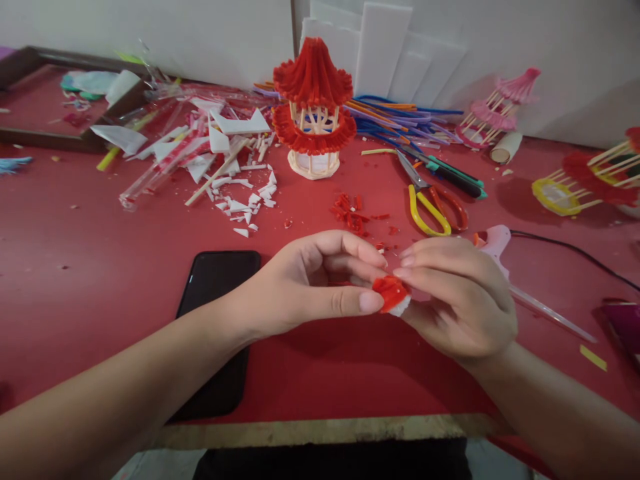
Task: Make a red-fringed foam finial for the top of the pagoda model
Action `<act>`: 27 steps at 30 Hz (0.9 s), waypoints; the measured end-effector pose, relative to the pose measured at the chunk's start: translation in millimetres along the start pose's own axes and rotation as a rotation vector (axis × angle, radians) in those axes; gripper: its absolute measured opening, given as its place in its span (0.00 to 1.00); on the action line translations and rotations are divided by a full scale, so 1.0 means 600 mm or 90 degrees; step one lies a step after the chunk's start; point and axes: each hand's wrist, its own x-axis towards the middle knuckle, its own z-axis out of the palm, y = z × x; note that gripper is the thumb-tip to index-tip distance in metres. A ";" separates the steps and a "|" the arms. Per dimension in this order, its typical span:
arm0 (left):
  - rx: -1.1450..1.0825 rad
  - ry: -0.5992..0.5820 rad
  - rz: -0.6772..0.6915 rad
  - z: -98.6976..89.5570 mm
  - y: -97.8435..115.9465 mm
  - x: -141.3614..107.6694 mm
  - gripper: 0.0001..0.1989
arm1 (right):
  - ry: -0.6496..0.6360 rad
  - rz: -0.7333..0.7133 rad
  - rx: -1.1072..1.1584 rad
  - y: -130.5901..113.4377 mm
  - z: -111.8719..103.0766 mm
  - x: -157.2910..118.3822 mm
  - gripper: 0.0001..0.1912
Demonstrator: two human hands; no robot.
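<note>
A small red fuzzy piece with a white underside [391, 295] is held between my two hands over the front of the table. My left hand [325, 280] pinches its left edge with the thumb, and the other fingers curl behind it. On the other side, the fingertips of my right hand [457, 293] close on its upper right edge; the right thumb is partly hidden below. Farther back stands a miniature pavilion [315, 110] with red pleated roofs and pale stick posts. Red scraps [347, 212] lie between it and my hands.
A black phone [220, 287] lies under my left forearm. Scissors [425, 200], a cutter [455, 177] and a pink glue gun [497, 247] lie at right. White foam scraps and plastic wrappers [175, 160] spread at left. Pink [500, 110] and yellow-red [590, 177] stick models are at far right.
</note>
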 end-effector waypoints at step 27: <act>-0.149 0.256 0.041 -0.022 0.008 0.015 0.08 | -0.074 0.172 -0.204 0.087 -0.007 0.013 0.07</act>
